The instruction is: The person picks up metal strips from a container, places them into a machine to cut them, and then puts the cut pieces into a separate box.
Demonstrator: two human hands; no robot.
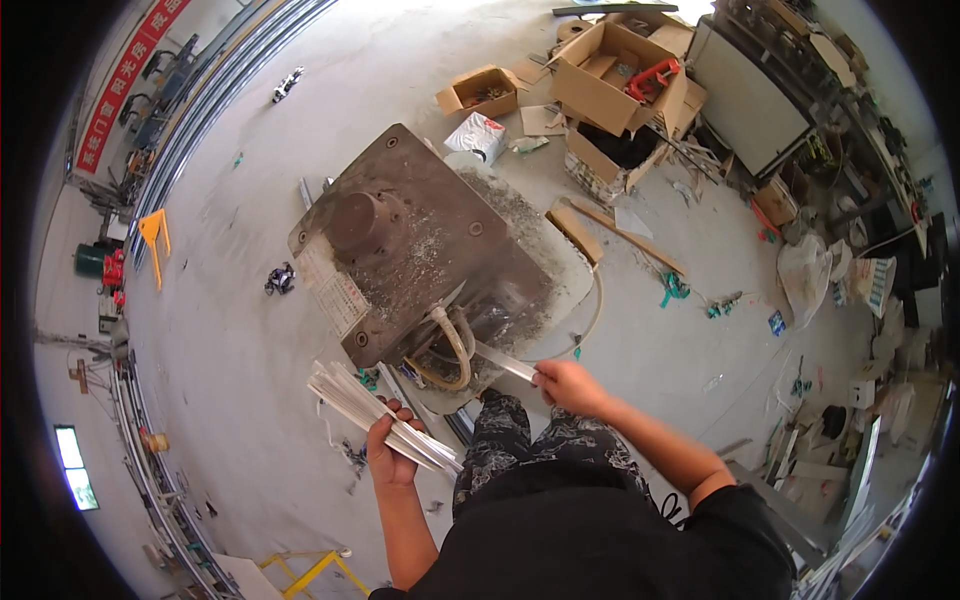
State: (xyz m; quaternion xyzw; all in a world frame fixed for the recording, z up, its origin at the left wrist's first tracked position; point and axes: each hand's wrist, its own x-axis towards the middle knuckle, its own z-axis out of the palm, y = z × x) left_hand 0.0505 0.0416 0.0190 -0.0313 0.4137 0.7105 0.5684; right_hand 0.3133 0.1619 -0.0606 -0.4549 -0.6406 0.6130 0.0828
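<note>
In front of me stands a brown metal machine (pixel 450 225) with a round raised boss on its top and metal chips scattered over it. My left hand (pixel 392 445) is closed round a bundle of thin whitish strips (pixel 350 395), which fan out at the upper left end. My right hand (pixel 568 386) grips the near end of a single flat pale strip (pixel 505 362). The strip's far end reaches in beside the curved hoses (pixel 460 345) at the machine's near edge, where its tip is hidden.
Open cardboard boxes (pixel 615 75) stand beyond the machine, one holding a red tool (pixel 652 80). Wooden pieces (pixel 630 235) lie on the floor to the right. Long metal profiles (pixel 215 115) line the left wall near a yellow stand (pixel 155 240). Shelves and scrap crowd the right side.
</note>
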